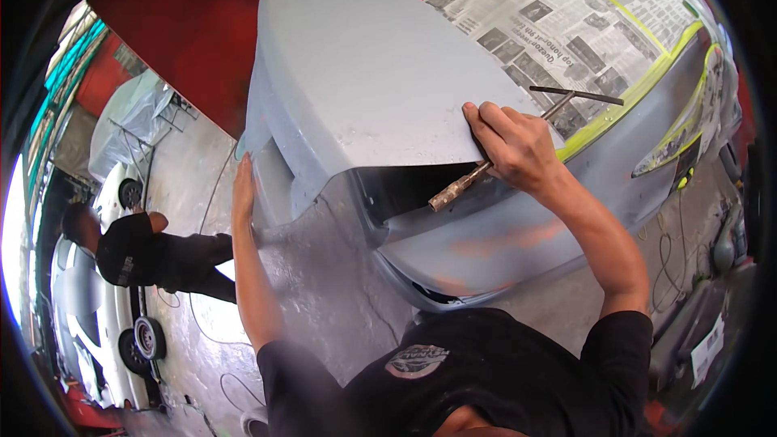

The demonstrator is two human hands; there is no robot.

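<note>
— Grey primer covers the whole car boot lid (364, 57), is that right?

— Yes, matte grey, raised open. Take that lid as the landmark. The right hand (518, 150) sits at its lower edge, on the side toward the masked rear window, with fingers curled over the lip of the panel.

— Is that hand holding something?

— A rusty T-handle wrench (494, 162). The fist is closed around its shaft; the crossbar sticks out above the knuckles, over the newspaper masking (550, 16), and the socket end points down under the lid's edge toward the dark opening below.

— And the left hand (243, 186)?

— Flat and open, fingers straight, pressed against the lid's far corner on the opposite side. It grips nothing; the palm simply rests on the grey surface.

— What lies around the lid?

— Beyond it, newspaper sheets are edged with yellow-green masking tape (631, 97). Below the lid, the grey rear body of the car (502, 251) shows orange patches. Well away from the lid, to its left, another person (154, 255) in dark clothes bends beside a white car (97, 316) on the concrete floor (324, 299). A further car under a plastic cover (129, 121) stands behind that one.
</note>
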